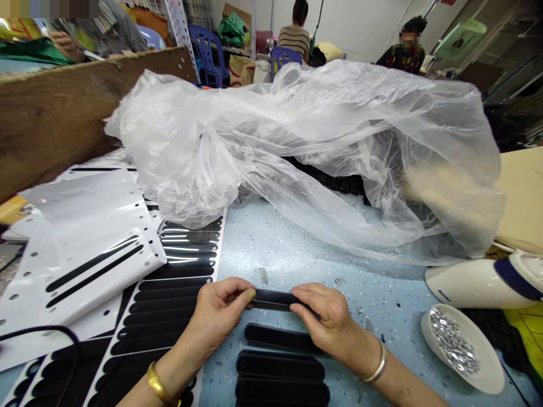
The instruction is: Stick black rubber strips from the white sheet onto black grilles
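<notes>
My left hand (224, 305) pinches the left end of a black strip (274, 297) between thumb and fingers. At its other end, my right hand (324, 311) is closed on the same strip, so it stretches level between both hands just above the blue speckled table. Below it lies a single rounded black strip (275, 336), partly covered by my right hand. Nearer to me, more black strips (280, 366) lie in a stack or row. Beside my left forearm is a white-backed sheet of black strips (165, 299).
Clear plastic sheeting (305, 118) is heaped across the back. White perforated sheets (93, 226) lie at left, before a wooden board (76, 107). At right are a bowl of metal fasteners (492, 367) and a white bottle (466, 282). Two people sit farther off.
</notes>
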The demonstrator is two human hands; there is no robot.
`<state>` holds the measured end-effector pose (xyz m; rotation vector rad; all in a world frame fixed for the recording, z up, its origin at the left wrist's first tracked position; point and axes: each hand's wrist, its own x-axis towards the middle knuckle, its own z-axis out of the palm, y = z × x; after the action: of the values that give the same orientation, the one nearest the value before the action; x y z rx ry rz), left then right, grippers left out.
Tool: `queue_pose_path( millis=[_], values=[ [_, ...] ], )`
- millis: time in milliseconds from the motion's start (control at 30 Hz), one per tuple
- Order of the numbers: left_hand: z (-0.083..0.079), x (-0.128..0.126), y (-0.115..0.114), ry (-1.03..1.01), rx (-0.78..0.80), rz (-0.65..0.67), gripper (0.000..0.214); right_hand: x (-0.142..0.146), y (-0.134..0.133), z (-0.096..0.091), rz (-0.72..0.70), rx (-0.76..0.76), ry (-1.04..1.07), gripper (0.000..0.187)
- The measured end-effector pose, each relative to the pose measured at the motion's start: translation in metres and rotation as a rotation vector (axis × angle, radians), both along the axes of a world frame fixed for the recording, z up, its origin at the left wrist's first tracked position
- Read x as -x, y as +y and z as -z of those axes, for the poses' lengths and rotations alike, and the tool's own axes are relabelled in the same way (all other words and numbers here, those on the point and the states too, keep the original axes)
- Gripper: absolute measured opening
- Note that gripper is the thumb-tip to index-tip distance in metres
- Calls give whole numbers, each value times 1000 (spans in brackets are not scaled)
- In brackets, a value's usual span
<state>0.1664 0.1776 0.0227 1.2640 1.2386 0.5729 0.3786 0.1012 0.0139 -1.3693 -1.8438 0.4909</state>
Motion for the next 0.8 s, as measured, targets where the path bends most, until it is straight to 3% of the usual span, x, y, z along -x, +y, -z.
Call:
queue_pose_path(
  millis=[133, 267, 333, 400, 467, 533, 633, 800],
  values=[
    [-4, -5, 2, 20, -24, -3, 19, -1, 0, 1, 4, 1, 16, 17],
    [-1, -4, -1, 85, -155, 42, 20, -4, 1, 2, 4, 16, 70, 16],
    [1, 0, -4, 183, -367, 78, 19, -5, 2, 1, 6, 35, 93, 15],
    [4, 4, -7, 259, -711, 133, 20, -5, 3, 0, 11, 51, 101, 15],
    [5, 8, -10, 270, -1039, 270, 35, -4, 3, 0, 9, 51, 95, 15],
    [6, 12, -13, 273, -1214, 459, 55, -3, 3, 1, 6, 31, 81, 15],
    [10, 16, -17, 360, -1243, 663, 83, -3, 1, 3, 2, -2, 52, 16],
    [24, 19, -22, 439, -1248, 716, 96, -6, -1, 4, -5, -10, 44, 17]
  ],
)
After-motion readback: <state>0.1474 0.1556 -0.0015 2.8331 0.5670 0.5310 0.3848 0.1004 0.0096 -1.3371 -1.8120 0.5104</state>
